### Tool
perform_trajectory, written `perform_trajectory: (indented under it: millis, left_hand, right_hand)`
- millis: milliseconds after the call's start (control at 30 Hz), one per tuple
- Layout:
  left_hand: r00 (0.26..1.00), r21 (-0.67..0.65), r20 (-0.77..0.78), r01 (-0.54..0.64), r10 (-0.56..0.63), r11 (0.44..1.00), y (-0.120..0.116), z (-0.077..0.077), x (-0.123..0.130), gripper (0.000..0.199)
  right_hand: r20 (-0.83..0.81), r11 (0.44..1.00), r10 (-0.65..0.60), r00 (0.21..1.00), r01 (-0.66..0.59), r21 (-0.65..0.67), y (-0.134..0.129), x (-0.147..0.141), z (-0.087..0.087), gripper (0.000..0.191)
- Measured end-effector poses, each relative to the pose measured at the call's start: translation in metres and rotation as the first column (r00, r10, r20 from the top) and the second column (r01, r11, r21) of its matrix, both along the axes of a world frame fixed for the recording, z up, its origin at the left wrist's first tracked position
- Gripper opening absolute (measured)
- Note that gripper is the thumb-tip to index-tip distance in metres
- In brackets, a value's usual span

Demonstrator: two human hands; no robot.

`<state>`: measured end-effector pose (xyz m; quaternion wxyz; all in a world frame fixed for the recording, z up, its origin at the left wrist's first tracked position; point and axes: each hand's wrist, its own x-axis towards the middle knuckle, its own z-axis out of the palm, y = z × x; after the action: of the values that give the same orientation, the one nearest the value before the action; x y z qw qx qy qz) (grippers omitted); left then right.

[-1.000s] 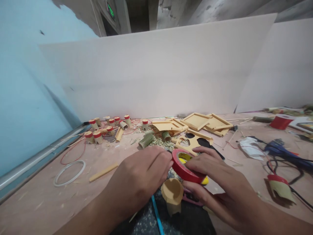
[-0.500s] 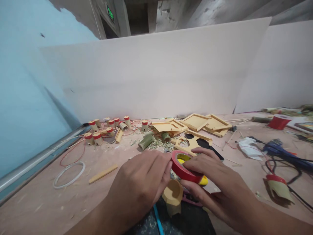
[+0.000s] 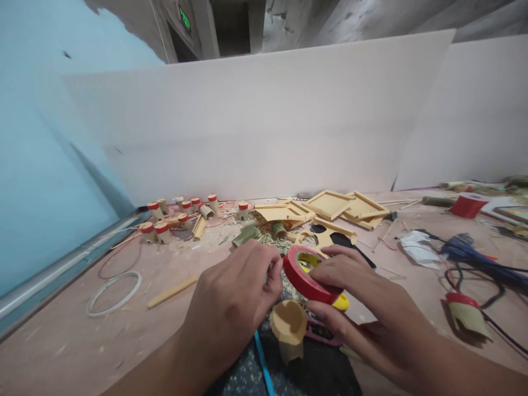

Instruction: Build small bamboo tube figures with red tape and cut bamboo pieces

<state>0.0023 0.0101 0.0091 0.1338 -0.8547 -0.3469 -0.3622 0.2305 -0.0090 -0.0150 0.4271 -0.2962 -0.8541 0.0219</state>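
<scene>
- You see one sign only: a green lit sign (image 3: pixel 184 18) high on the wall beside the dark doorway at the top of the head view. It is too small and too slanted for you to read its characters.
- You can read no print on the red tape roll (image 3: pixel 302 276) between your hands; its side is plain red and its core plain yellow.
- You can read no label on the second red roll (image 3: pixel 467 205) far right on the desk (image 3: pixel 136 330).
- You can read no writing on the white boards (image 3: pixel 256 126) behind the desk.
</scene>
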Motion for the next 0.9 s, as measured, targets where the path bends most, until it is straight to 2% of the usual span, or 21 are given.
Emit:
perform_trajectory:
  millis: [167, 333, 467, 567, 633, 733, 800, 900]
  left_hand:
    - [0.989, -0.097, 0.131, -0.052, 0.064, 0.994, 0.004, 0.001, -0.004, 0.012]
    - [0.957, -0.148, 0.223, -0.152, 0.183, 0.977, 0.025, 0.002, -0.019, 0.008]
    - [0.959, -0.106, 0.248, -0.116, 0.139, 0.988, 0.032, 0.011, -0.027, 0.007]
    - [0.963, -0.034, 0.258, -0.069, 0.076, 0.997, 0.023, 0.031, -0.026, 0.006]
    - [0.978, 0.083, 0.204, -0.06, 0.042, 0.995, 0.015, 0.051, -0.021, 0.008]
    - [0.999, 0.246, 0.047, -0.009, -0.002, 0.969, 0.009, 0.082, -0.011, 0.007]
    - [0.999, 0.287, -0.043, 0.02, -0.008, 0.958, 0.009, 0.1, -0.003, 0.012]
    - [0.994, 0.316, -0.111, 0.055, -0.021, 0.947, 0.008, 0.119, 0.01, 0.018]
  right_hand:
    - [0.008, 0.996, 0.064, 0.998, -0.063, -0.058, -0.002, 0.002, 0.005, 0.02]
    - [0.085, 0.986, 0.138, 0.987, -0.129, -0.105, -0.011, 0.003, 0.021, 0.02]
    - [0.055, 0.972, 0.191, 0.98, -0.181, -0.148, -0.017, 0.009, 0.027, 0.032]
    - [-0.076, 0.975, 0.176, 0.981, -0.185, -0.121, -0.014, 0.014, 0.017, 0.033]
    - [-0.144, 0.988, 0.107, 0.984, -0.121, -0.092, -0.011, 0.015, 0.009, 0.027]
    - [-0.242, 0.967, 0.093, 0.966, -0.146, -0.209, -0.008, 0.013, 0.004, 0.022]
    - [-0.339, 0.907, 0.127, 0.932, -0.247, -0.34, -0.008, 0.01, 0.005, 0.023]
    - [-0.516, 0.768, 0.172, 0.839, -0.443, -0.463, -0.004, 0.006, 0.007, 0.026]
